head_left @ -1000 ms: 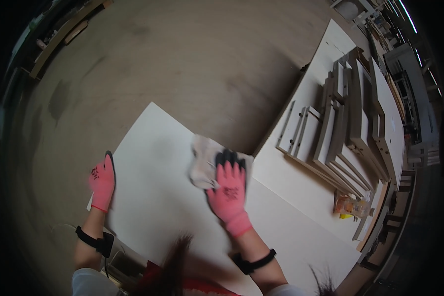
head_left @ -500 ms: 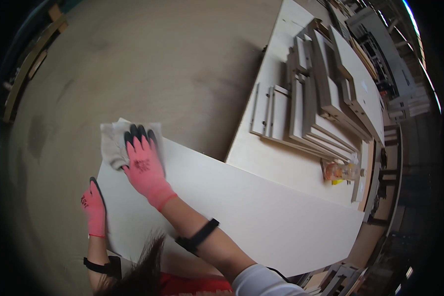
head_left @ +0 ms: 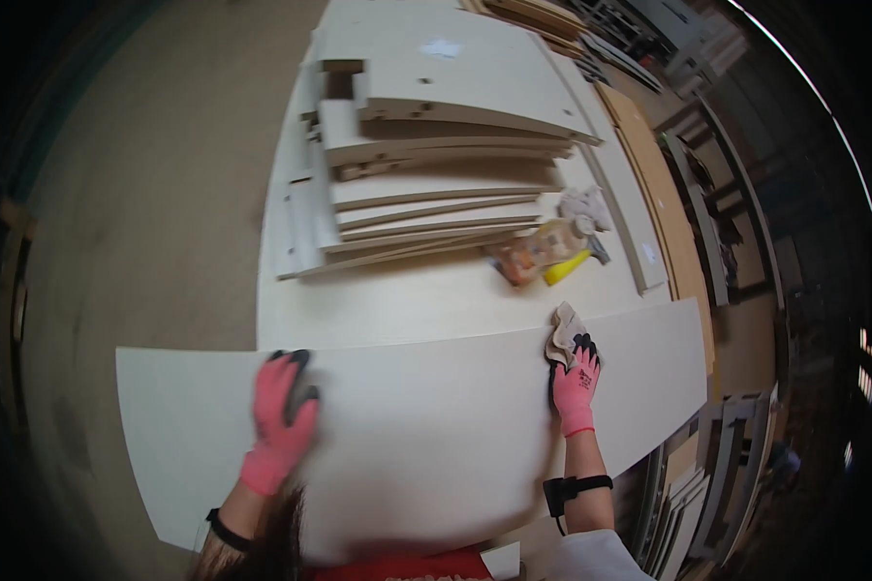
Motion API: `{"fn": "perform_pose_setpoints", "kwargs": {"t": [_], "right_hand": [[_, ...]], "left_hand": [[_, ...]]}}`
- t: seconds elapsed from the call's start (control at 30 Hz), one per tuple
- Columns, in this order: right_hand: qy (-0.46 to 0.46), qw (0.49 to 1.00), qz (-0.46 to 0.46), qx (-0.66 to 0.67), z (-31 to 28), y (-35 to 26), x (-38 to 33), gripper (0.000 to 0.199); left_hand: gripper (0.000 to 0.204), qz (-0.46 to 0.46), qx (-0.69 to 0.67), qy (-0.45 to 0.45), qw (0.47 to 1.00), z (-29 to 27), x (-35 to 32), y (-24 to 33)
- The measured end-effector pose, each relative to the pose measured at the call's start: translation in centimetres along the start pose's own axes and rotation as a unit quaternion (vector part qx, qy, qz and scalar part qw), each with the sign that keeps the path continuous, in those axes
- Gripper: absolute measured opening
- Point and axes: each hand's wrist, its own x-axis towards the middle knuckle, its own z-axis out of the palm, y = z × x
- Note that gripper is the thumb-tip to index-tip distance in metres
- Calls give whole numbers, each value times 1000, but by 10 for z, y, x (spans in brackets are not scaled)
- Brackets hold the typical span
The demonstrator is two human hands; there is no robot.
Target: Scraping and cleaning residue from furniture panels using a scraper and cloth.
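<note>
A long white panel (head_left: pixel 426 426) lies across in front of me, its far edge over a white work surface (head_left: pixel 407 305). My right hand (head_left: pixel 576 392), in a pink glove with black fingertips, grips a crumpled greyish cloth (head_left: pixel 564 327) at the panel's far edge, right of centre. The glove hides part of the cloth. In a matching glove, my left hand (head_left: pixel 281 426) is over the left part of the panel, near its far edge. Its thumb stands apart from the fingers and it holds nothing. Whether it touches the panel I cannot tell.
A stack of white boards (head_left: pixel 436 184) covers much of the surface beyond the panel. Beside it lie a clear plastic bottle (head_left: pixel 557 242) and a yellow item (head_left: pixel 566 268), both blurred. Long brown boards (head_left: pixel 649 194) run along the right. More boards (head_left: pixel 683 513) stand at the lower right.
My right hand has carried the cloth from the panel's left end to its right part. My left hand has come off the left edge to above the panel. The view has swung right.
</note>
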Motion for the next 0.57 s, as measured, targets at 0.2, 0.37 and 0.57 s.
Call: {"fn": "perform_pose_setpoints", "kwargs": {"t": [0.2, 0.37, 0.57], "right_hand": [[-6, 998, -35, 55, -6, 78, 56, 65], [76, 988, 3, 135, 7, 134, 87, 56], [-3, 993, -63, 97, -5, 107, 65, 57]], "left_hand": [[86, -5, -132, -50, 990, 219, 102, 85], [92, -55, -262, 50, 962, 310, 166, 135], [84, -127, -176, 6, 976, 341, 176, 122]]}}
